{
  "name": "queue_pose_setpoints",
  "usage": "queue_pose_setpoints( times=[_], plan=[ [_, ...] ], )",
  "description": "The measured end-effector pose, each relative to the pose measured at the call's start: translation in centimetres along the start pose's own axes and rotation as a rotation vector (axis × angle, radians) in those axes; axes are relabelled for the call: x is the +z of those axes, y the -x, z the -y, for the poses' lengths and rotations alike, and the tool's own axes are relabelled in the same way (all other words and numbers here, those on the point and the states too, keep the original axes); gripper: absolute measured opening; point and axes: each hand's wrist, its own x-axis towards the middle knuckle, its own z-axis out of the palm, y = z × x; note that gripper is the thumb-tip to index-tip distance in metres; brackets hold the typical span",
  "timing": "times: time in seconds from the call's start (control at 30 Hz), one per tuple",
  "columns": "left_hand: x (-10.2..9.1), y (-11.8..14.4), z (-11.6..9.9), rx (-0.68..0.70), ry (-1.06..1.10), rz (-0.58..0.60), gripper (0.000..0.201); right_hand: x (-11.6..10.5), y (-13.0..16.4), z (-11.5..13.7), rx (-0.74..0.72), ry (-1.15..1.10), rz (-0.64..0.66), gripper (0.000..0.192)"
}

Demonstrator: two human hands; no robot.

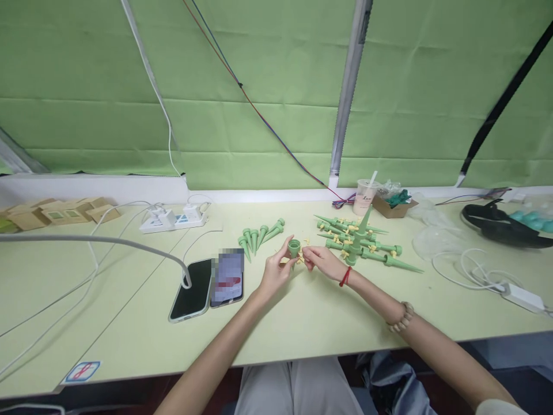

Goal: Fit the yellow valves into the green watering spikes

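Green plastic is what we have in hand here: our left hand (276,269) pinches a small green spike cone (294,249) by its wide, open end, holding it just above the tabletop (302,317), fingers closed around its rim. Our right hand (322,260) meets it from the other side, fingertips drawn together on what looks like a small yellow clip (305,252) right at the cone's mouth; the piece is too small to make out clearly, but the hand is closed on it, not loose.

We judge that we are in the fitting step, bringing the yellow piece up to the cone so the two join. More yellow bits lie on the tabletop just under and beside our hands.

To the right, touching nothing we hold, sits a pile of finished spikes (360,242), longer green cones with yellow parts on them, one standing upright in the middle. To the left, near our left hand, a small group of bare cones (259,235) lies waiting, without yellow parts.

The next move, as we see it, calls for lining the yellow piece square with the cone's opening and pressing it home while our left hand keeps the cone steady; a tilted start could jam or drop the small part.

Two phones (211,285) lie well to the left, one on a charging cable.
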Motion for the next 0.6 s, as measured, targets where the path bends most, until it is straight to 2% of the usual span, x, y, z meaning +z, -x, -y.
queue_pose_setpoints(
  times=[0.1,0.17,0.23,0.3,0.37,0.43,0.53,0.6],
  plan=[
    [0.2,-0.2,0.1,0.162,-0.103,-0.015,0.043,0.0,0.4,-0.2,0.227,-0.293,0.129,0.055],
    [0.4,-0.4,-0.2,0.189,-0.108,-0.024,0.044,-0.3,0.7,-0.1,0.303,-0.354,0.148,0.055],
    [0.6,-0.6,-0.7,0.111,-0.053,-0.018,0.052,-0.8,1.0,0.1,0.208,-0.238,0.055,0.055],
    [0.7,-0.8,-1.2,0.027,0.0,0.003,0.058,-1.2,1.3,0.4,0.035,-0.075,-0.073,0.051],
    [0.8,-0.8,-1.6,0.014,0.002,0.008,0.06,-1.3,1.5,0.6,-0.051,-0.027,-0.099,0.048],
    [0.9,-0.5,-1.5,0.081,-0.061,-0.05,0.055,-1.2,1.5,0.8,0.011,-0.16,-0.024,0.048],
    [1.0,0.2,-1.1,0.29,-0.242,-0.175,0.045,-0.9,1.3,0.9,0.213,-0.488,0.122,0.048],
    [1.0,0.6,-0.9,0.359,-0.312,-0.198,0.044,-0.6,1.2,0.9,0.308,-0.595,0.18,0.05]
  ],
)
